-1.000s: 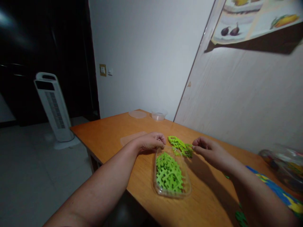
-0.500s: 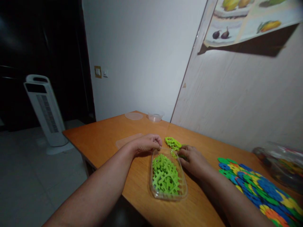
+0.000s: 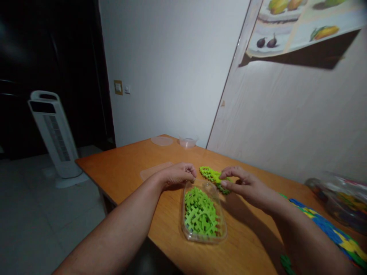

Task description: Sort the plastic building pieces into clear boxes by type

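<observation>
A clear plastic tub (image 3: pixel 205 238) holds lime-green notched plastic building pieces (image 3: pixel 200 214). My left hand (image 3: pixel 182 173) rests at the tub's far left corner, its fingers curled against the rim. Whether anything is inside that curl is hidden. My right hand (image 3: pixel 237 181) is raised just right of the tub's far end, with thumb and forefinger close together. At its fingertips is a bright yellow-green building piece (image 3: pixel 217 178), hard to separate from what lies behind. Under and beyond those fingers, more green pieces (image 3: pixel 206 172) lie in a small pile on the table.
A clear rectangular lid (image 3: pixel 155 171) lies left of the tub. Farther back are a round lid (image 3: pixel 162 141) and a round tub (image 3: pixel 187 142). Multicoloured flat pieces (image 3: pixel 323 225) spread at right, partly behind my right forearm. A clear bag (image 3: pixel 341 198) stands by the wall.
My right hand has lifted and shifted right from the tub's far corner, uncovering more of the green pile. Its forearm now covers more of the multicoloured pieces. My left hand stays put.
</observation>
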A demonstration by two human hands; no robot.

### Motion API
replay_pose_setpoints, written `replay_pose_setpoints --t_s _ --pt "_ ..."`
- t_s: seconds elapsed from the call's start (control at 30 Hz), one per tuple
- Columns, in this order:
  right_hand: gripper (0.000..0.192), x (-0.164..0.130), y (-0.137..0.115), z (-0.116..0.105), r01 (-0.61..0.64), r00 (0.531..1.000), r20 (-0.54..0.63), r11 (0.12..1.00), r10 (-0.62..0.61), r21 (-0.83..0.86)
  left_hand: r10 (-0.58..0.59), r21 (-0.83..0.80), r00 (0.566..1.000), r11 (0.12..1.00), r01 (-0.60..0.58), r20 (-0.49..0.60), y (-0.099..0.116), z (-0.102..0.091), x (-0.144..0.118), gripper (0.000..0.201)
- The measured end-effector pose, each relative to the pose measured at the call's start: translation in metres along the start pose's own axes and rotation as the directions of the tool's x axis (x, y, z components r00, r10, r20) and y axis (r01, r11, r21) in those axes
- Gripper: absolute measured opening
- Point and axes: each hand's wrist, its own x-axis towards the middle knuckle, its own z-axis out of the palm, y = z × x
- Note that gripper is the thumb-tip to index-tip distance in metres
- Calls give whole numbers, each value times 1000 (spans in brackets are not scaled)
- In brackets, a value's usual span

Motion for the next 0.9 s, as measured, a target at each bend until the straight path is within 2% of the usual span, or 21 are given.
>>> replay_pose_setpoints --t_s 0.07,0.13,0.17,0.27,0.37,0.5,0.67,0.77,0.83,0.9 --pt "33 1 -7 0 -33 999 9 997 33 68 -3 -18 1000 1000 3 3 1 0 -1 21" --pt "35 4 -1 6 -104 993 -50 994 106 36 -3 -19 1000 1000 3 2 3 0 -1 22" --pt "35 6 7 12 -145 985 -93 989 143 -15 -5 -14 1000 1000 5 0 3 0 -1 22" --pt "43 12 40 34 -174 974 -182 956 132 -237 -9 -2 1000 1000 9 -9 4 1 0 22" --pt "55 15 63 54 -182 982 -132 878 137 -443 -7 4 1000 1000 7 -12 3 1 1 22" --pt "52 14 62 63 -147 989 -75 833 127 -533 3 23 1000 1000 -3 -6 2 0 1 21" --pt "36 13 54 59 -204 977 -161 816 137 -541 8 48 1000 999 -8 -1 2 -1 1 20" --pt "32 13 55 54 -228 970 -193 841 150 -490 3 56 1000 998 -3 -5 1 0 1 20" --pt "30 13 52 48 -253 959 -222 889 178 -380 -1 60 1000 998 2 -13 1 0 1 20" --pt "27 12 41 39 -243 957 -210 950 202 -196 1 58 1000 998 0 -23 0 0 2 20"
